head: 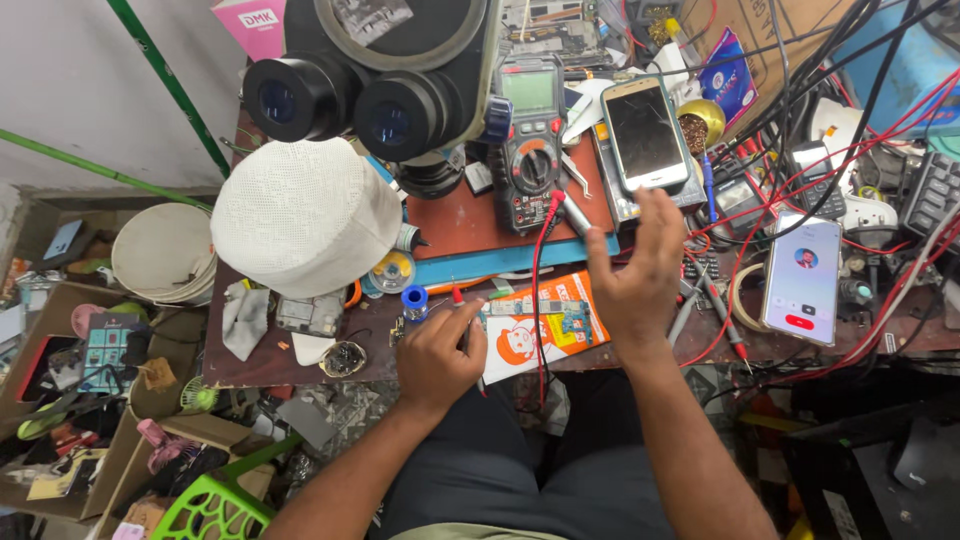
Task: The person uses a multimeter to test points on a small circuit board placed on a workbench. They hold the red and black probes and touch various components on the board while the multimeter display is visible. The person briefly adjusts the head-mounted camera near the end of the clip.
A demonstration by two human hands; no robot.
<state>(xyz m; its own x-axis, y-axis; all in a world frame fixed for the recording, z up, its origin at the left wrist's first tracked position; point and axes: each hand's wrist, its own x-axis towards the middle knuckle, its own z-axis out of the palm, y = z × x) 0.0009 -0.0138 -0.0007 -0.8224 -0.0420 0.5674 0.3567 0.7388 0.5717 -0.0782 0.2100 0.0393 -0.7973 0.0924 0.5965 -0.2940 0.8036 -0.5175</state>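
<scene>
Gripping red probe point(458, 296), left hand point(437, 357); right hand point(634, 268) open beside cracked phone point(646, 133), multimeter point(530, 140).

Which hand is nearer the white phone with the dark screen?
Right. The right hand reaches just below the white phone, fingertips almost touching; the left hand sits farther down-left.
</scene>
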